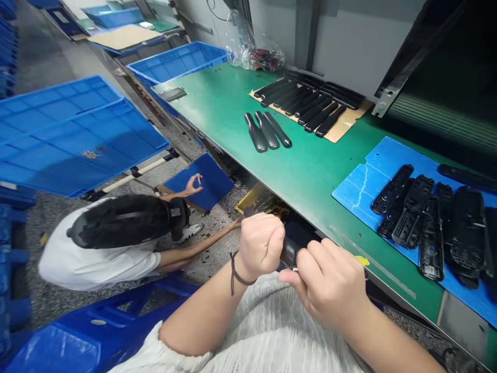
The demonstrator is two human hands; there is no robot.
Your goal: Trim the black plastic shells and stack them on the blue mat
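The left hand (261, 246) is holding tight to a long black plastic part (292, 252), and the right hand (328, 285) is pinching its other end with the fingers, so its long side is lying across between the hands. Three black handles (264, 130) are lying past the fingers, and more black parts (427, 223) are sitting on a blue mat (361, 191) right of the fingers.

White knit top (272, 331), black cord bracelet (234, 274) — left wrist (244, 261)

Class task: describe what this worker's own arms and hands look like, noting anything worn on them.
Both the left hand and right hand are bare, without gloves. A thin dark cord bracelet with hanging ends circles the left wrist. The forearms are bare below a loose white knit sleeve.
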